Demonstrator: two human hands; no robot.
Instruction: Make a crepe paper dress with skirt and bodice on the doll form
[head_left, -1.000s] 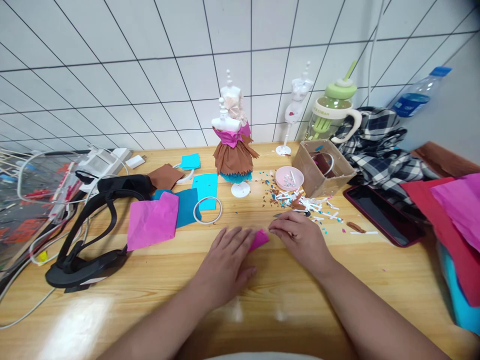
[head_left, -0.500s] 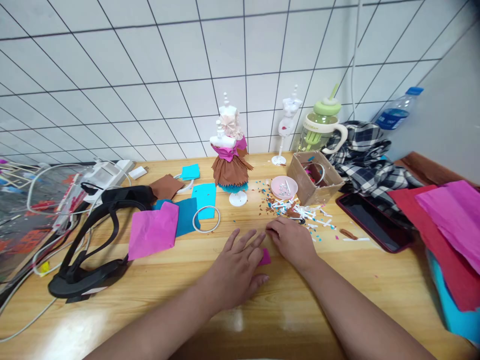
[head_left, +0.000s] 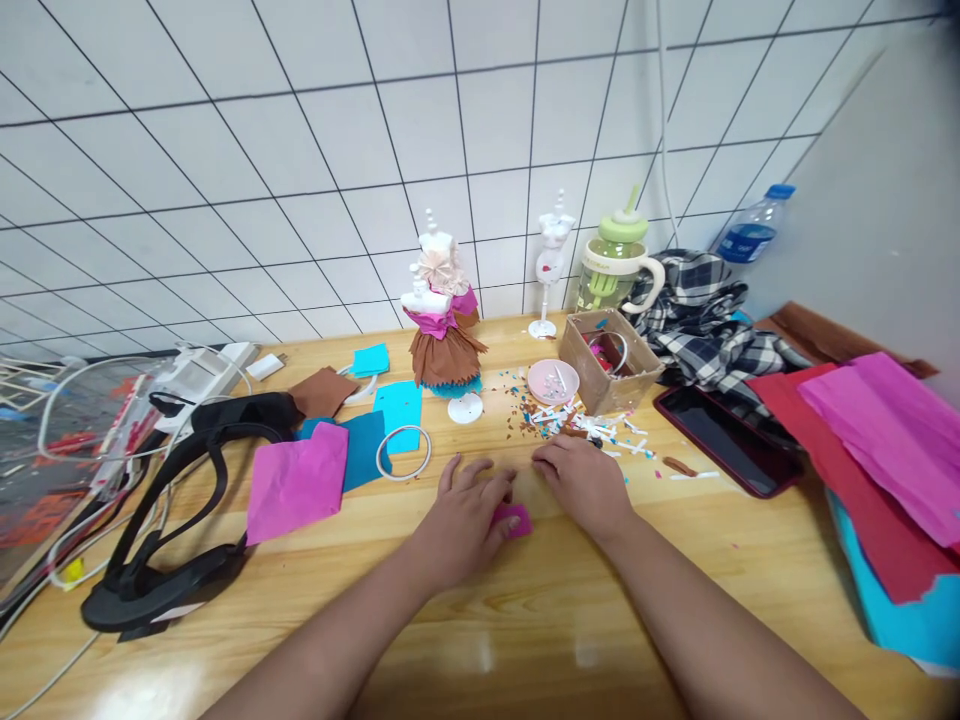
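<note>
My left hand (head_left: 469,520) rests on the wooden table with its fingers bent and apart, its thumb over a small magenta paper piece (head_left: 520,519). To the right, my right hand (head_left: 581,480) lies on the table with fingers curled together; whatever they may hold is hidden. Just beyond it are white paper strips (head_left: 592,425) and brown and blue scraps, beside a pink dish (head_left: 553,382). A small white dress form in a brown paper skirt (head_left: 448,358) stands behind my hands. A white ring (head_left: 404,453) lies partly on blue paper (head_left: 366,450).
At left are a black strap device (head_left: 161,590), cables and a pink sheet (head_left: 300,480). A cardboard box (head_left: 615,385), green-lidded cup (head_left: 611,270), phone (head_left: 727,440), checked cloth (head_left: 697,310) and coloured papers (head_left: 847,480) stand or lie at right. Another dress form (head_left: 551,265) is near the wall.
The camera view has shifted, so most things sit further left. My left hand has drawn back slightly and its fingers are more bent; its thumb is now over the magenta piece.
</note>
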